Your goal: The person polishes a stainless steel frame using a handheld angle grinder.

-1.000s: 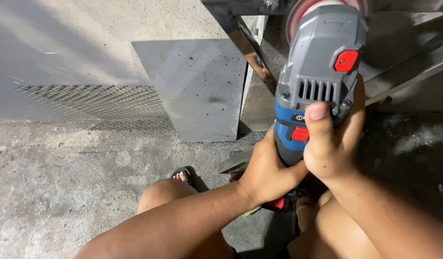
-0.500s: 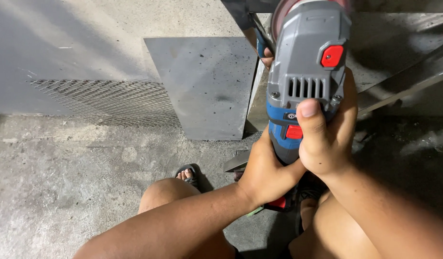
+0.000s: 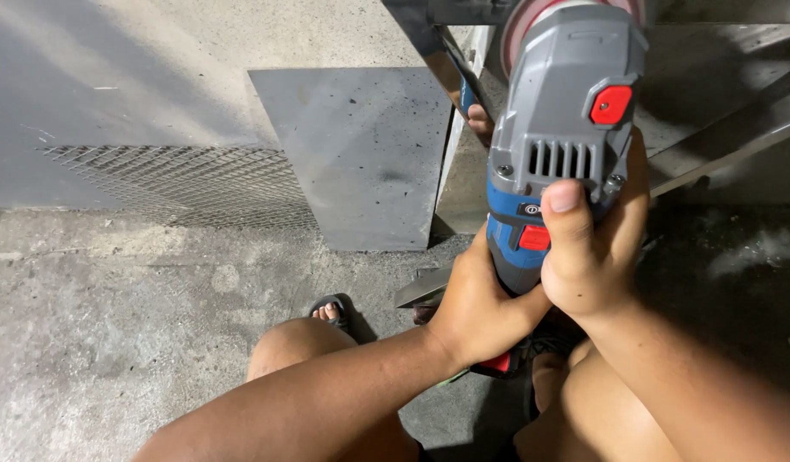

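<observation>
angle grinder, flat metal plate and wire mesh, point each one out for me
angle grinder (image 3: 574,128), head view, on its grey housing.
flat metal plate (image 3: 360,154), head view, on the middle of its face.
wire mesh (image 3: 181,184), head view, on its middle.

Rough grey concrete floor, stained and pitted, darker at the right. Grey wall behind. Flat grey metal sheet leans upright against wall; expanded metal mesh along wall base left of it. Angled metal bars upper right. Hard light, sharp shadows.
</observation>
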